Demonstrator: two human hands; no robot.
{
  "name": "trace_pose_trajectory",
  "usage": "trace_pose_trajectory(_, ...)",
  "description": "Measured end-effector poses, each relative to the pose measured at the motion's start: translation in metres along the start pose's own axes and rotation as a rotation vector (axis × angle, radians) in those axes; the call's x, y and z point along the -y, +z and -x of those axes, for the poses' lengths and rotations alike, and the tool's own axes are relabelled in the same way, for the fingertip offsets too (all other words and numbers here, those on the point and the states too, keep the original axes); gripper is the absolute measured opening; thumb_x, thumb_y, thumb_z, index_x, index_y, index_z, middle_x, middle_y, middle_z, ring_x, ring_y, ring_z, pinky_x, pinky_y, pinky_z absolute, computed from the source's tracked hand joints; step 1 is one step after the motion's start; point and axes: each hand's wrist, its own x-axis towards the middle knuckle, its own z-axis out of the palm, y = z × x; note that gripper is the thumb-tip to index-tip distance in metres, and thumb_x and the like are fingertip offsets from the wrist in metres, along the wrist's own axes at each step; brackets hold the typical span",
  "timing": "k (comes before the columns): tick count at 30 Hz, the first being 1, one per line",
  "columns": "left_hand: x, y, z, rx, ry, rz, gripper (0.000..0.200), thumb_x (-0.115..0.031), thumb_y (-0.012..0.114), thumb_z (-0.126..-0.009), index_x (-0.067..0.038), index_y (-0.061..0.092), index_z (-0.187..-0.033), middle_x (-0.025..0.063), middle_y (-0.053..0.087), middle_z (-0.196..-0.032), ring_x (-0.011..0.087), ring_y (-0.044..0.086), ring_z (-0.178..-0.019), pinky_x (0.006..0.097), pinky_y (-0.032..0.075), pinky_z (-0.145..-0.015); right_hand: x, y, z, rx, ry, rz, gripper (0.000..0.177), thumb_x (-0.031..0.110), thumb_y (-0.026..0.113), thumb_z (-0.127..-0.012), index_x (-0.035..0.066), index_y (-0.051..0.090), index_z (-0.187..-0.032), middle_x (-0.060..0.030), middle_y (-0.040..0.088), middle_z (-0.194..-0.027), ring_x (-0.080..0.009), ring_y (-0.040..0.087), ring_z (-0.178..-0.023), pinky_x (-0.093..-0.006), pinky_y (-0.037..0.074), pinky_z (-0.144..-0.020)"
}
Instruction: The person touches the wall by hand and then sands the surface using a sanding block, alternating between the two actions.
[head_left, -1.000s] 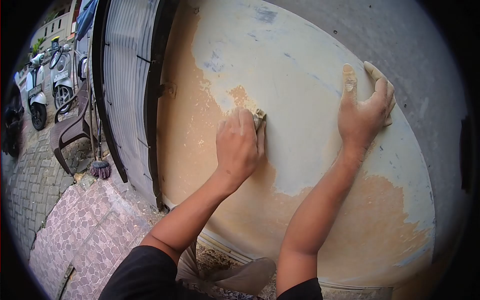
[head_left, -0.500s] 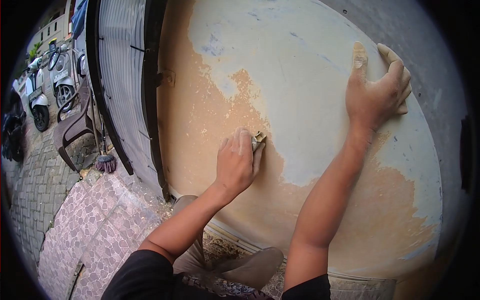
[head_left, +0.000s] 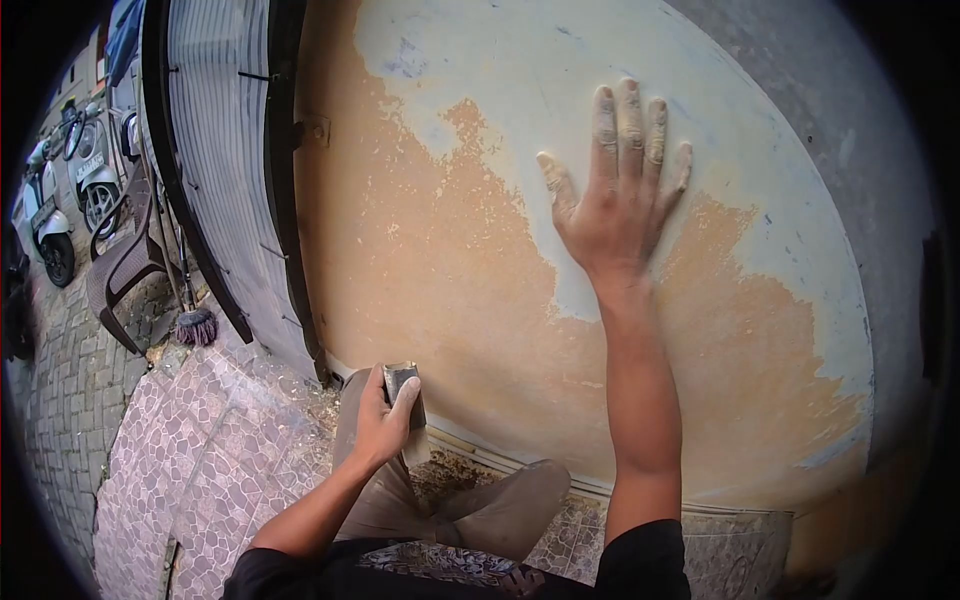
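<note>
Gripping a dark sanding block point(head_left: 406, 384) between thumb and fingers, the left hand point(head_left: 383, 428) is low in front of the person, above a bent leg in grey-brown trousers point(head_left: 505, 508) and apart from the large panel point(head_left: 480, 310). A pale strip point(head_left: 417, 447) shows just under the block's lower end. The right hand point(head_left: 615, 220) is spread wide against the panel, palm to its surface, the fingers fanned upward and coated in pale dust. It rests mostly over the whitish coating point(head_left: 560, 110), just above a tan-orange patch near the wrist. That tan-orange layer covers the panel's left and lower parts, meeting the whitish coating along a ragged, speckled edge; small bluish marks dot the upper area.

Left of the panel stands a ribbed translucent sheet point(head_left: 218, 130) in a dark frame point(head_left: 283, 170). Beyond it are a brown woven-pattern chair point(head_left: 125, 268), a broom with purplish bristles point(head_left: 196, 326) and parked scooters point(head_left: 45, 215). Stone-patterned tiles point(head_left: 220, 470) cover the nearer ground, with grey paving blocks point(head_left: 60, 400) farther left.
</note>
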Motion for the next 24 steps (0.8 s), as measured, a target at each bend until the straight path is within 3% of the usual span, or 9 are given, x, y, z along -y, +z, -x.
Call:
trace_pose_trajectory(2, 0.001, -0.003, 0.005, 0.000, 0.014, 0.078, 0.019, -0.018, 0.063, -0.101, -0.003, 0.055, -0.108, 0.0007, 0.058, -0.090, 0.0081, 0.052, -0.082, 0.0268, 0.046, -0.073, 0.027, 0.009, 0.031, 0.165, -0.010, 0.024, 0.082, 0.056, 0.059, -0.093, 0.021, 0.030, -0.161, 0.0010, 0.022, -0.169, -0.0250, 0.018, -0.156, -0.0613, 0.011, -0.124)
trace_pose_trajectory(6, -0.010, -0.010, 0.010, -0.003, 0.040, 0.183, 0.018, -0.018, 0.062, -0.102, -0.004, 0.055, -0.109, -0.0010, 0.057, -0.091, 0.0057, 0.052, -0.083, 0.0247, 0.045, -0.075, 0.066, 0.024, 0.098, 0.307, -0.143, -0.163, 0.086, 0.050, 0.069, -0.087, 0.016, 0.036, -0.158, -0.0029, 0.027, -0.167, -0.0278, 0.025, -0.153, -0.0631, 0.015, -0.121)
trace_pose_trajectory(10, -0.003, -0.019, 0.010, -0.016, 0.041, 0.220, 0.018, -0.018, 0.063, -0.102, -0.003, 0.055, -0.110, -0.0011, 0.058, -0.093, 0.0054, 0.053, -0.085, 0.0241, 0.046, -0.076, 0.095, 0.002, 0.149, 0.447, -0.088, -0.301, 0.080, 0.048, 0.069, -0.088, 0.012, 0.042, -0.154, -0.0058, 0.033, -0.165, -0.0305, 0.028, -0.152, -0.0648, 0.016, -0.119)
trace_pose_trajectory(14, 0.001, -0.016, 0.006, 0.005, -0.013, 0.296, 0.022, -0.020, 0.065, -0.101, -0.004, 0.058, -0.113, -0.0009, 0.062, -0.098, 0.0051, 0.056, -0.088, 0.0232, 0.047, -0.079, 0.132, -0.026, 0.220, 0.730, 0.330, -1.053, 0.062, 0.044, 0.061, -0.099, 0.004, 0.052, -0.145, -0.0151, 0.058, -0.142, -0.0276, 0.045, -0.141, -0.0489, 0.030, -0.117)
trace_pose_trajectory(15, 0.001, -0.014, 0.006, -0.004, -0.027, 0.329, 0.023, -0.021, 0.066, -0.101, -0.004, 0.058, -0.114, -0.0007, 0.063, -0.100, 0.0051, 0.057, -0.090, 0.0231, 0.047, -0.080, 0.136, -0.038, 0.233, 0.746, 0.338, -1.060, 0.062, 0.044, 0.061, -0.099, 0.004, 0.052, -0.145, -0.0151, 0.058, -0.142, -0.0276, 0.045, -0.141, -0.0489, 0.030, -0.117)
trace_pose_trajectory(17, 0.003, -0.008, 0.002, 0.009, -0.045, 0.332, 0.023, -0.021, 0.066, -0.101, -0.004, 0.059, -0.115, -0.0007, 0.064, -0.100, 0.0050, 0.057, -0.090, 0.0234, 0.048, -0.080, 0.147, -0.063, 0.254, 1.067, 0.917, -1.816, 0.066, 0.048, 0.047, -0.106, -0.003, 0.047, -0.146, -0.0181, 0.053, -0.147, -0.0303, 0.046, -0.140, -0.0396, 0.031, -0.118)
trace_pose_trajectory(18, 0.004, -0.006, 0.003, 0.027, -0.051, 0.340, 0.024, -0.021, 0.067, -0.101, -0.005, 0.059, -0.116, -0.0007, 0.064, -0.101, 0.0048, 0.058, -0.091, 0.0237, 0.048, -0.080, 0.152, -0.063, 0.277, 0.949, 0.835, -1.915, 0.071, 0.052, 0.038, -0.108, -0.007, 0.044, -0.147, -0.0171, 0.053, -0.146, -0.0253, 0.042, -0.141, -0.0385, 0.028, -0.118)
trace_pose_trajectory(19, -0.001, -0.004, 0.003, 0.044, -0.110, 0.327, 0.023, -0.020, 0.066, -0.101, -0.004, 0.059, -0.116, -0.0012, 0.065, -0.100, 0.0052, 0.060, -0.090, 0.0240, 0.049, -0.080, 0.159, -0.071, 0.291, 0.823, 1.040, -2.007, 0.056, 0.043, 0.054, -0.106, -0.004, 0.055, -0.137, -0.0046, 0.069, -0.108, -0.0070, 0.062, -0.101, -0.0221, 0.046, -0.088)
trace_pose_trajectory(24, 0.023, 0.014, 0.003, 0.209, -0.187, 0.495, 0.016, -0.015, 0.069, -0.098, -0.006, 0.060, -0.107, 0.0005, 0.066, -0.096, 0.0069, 0.062, -0.086, 0.0255, 0.049, -0.081, 0.127, -0.104, 0.281, 0.743, 1.274, -1.951, 0.040, 0.019, 0.061, -0.102, -0.009, 0.055, -0.130, -0.0118, 0.070, -0.110, -0.0158, 0.069, -0.092, -0.0303, 0.060, -0.073)
